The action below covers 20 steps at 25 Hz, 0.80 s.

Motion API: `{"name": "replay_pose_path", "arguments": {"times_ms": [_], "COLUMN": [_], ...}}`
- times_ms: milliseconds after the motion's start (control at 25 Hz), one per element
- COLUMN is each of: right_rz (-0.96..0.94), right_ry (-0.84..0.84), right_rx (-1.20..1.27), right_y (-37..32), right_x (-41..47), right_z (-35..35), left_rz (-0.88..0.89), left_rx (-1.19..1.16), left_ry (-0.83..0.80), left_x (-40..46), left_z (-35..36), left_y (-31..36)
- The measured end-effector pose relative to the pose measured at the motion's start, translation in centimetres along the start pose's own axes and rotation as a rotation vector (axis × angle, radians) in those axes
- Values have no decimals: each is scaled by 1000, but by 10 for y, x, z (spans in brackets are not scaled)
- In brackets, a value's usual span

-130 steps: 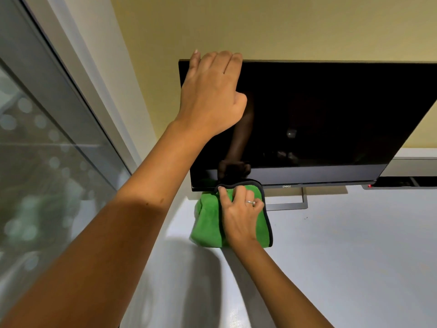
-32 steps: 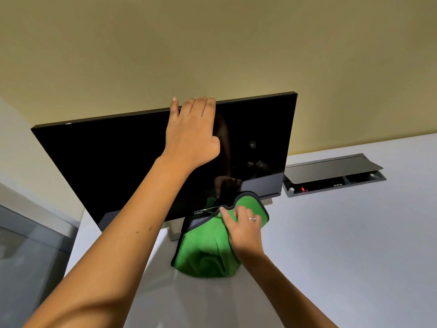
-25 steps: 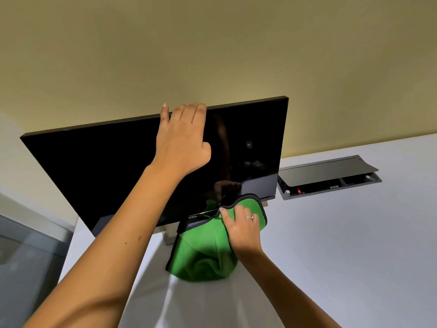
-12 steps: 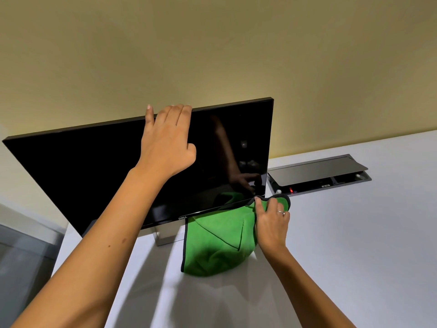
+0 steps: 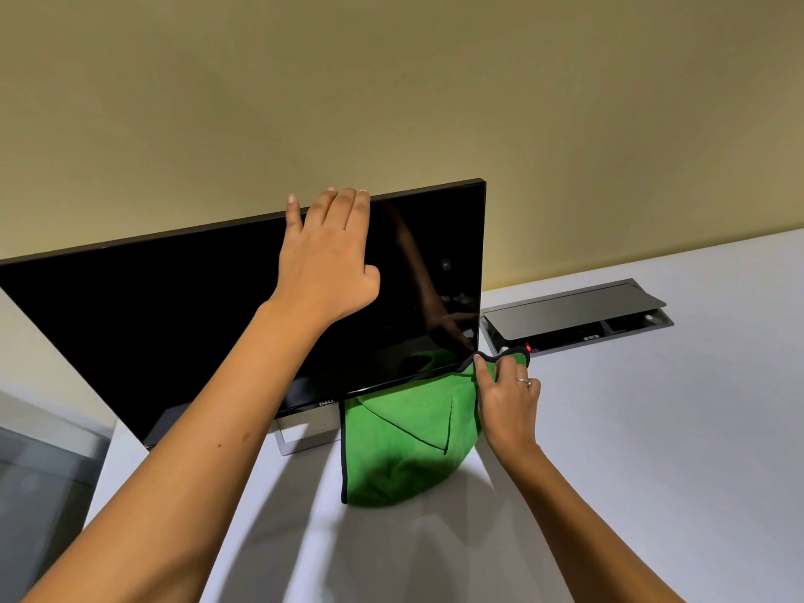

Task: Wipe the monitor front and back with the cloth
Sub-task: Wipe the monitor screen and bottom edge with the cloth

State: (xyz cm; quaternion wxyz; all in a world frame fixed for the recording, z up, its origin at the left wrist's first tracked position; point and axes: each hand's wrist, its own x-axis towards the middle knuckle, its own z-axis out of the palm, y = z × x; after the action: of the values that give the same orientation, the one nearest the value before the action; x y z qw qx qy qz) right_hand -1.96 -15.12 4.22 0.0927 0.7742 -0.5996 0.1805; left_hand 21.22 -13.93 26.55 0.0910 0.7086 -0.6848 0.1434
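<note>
Standing on the white desk, the monitor is dark, screen off, tilted in frame with its right edge high. Logo on the bottom bezel, silver stand under it.

Left hand lies flat on the screen just under the top edge, fingers straight and mostly pressed together, little finger apart from the rest; fingertips hook over the top bezel. Thumb sticks out to the right, against the glass.

Right hand is at the monitor's bottom-right corner, pinching the green cloth with curled fingers near its black-trimmed top edge. Ring on one finger. Cloth hangs left of and below those fingers, upper part tucked under the bottom bezel, lower part bunched on the desk. Can't tell whether the cloth wraps to the back of the panel.

Beyond the right fingertips, just past the cloth edge: recessed cable box in the desk, lid propped open, small red light inside. Beige wall behind everything. Glass partition at far left.
</note>
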Motion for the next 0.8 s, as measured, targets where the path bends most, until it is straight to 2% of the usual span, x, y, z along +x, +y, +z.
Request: {"name": "replay_pose_path", "arguments": {"times_ms": [200,440,520,640,680,720,800], "right_rz": [-64,-66,-34,136,183,194,99], "right_ry": [-7,-63,-108,-317,-332,-311,-315], "right_rx": [-29,81,174,461,547,580,593], "right_y": [6,8,4,-17,-25,-32,-40], "right_x": [6,15,15,12,11,9,3], "right_z": [0,2,2,-5,-7,-7,-6], "left_rz": [26,22,23,19,17,17,19], "left_rx": [-8,-14,-19,-24,-25,-26,-28], "left_ry": [7,16,20,21,21,21,23], "left_x": [0,1,1,1,0,0,0], "left_z": [1,2,3,3,3,3,3], "left_y": [-5,-2,-3,-3,-2,-2,-3]}}
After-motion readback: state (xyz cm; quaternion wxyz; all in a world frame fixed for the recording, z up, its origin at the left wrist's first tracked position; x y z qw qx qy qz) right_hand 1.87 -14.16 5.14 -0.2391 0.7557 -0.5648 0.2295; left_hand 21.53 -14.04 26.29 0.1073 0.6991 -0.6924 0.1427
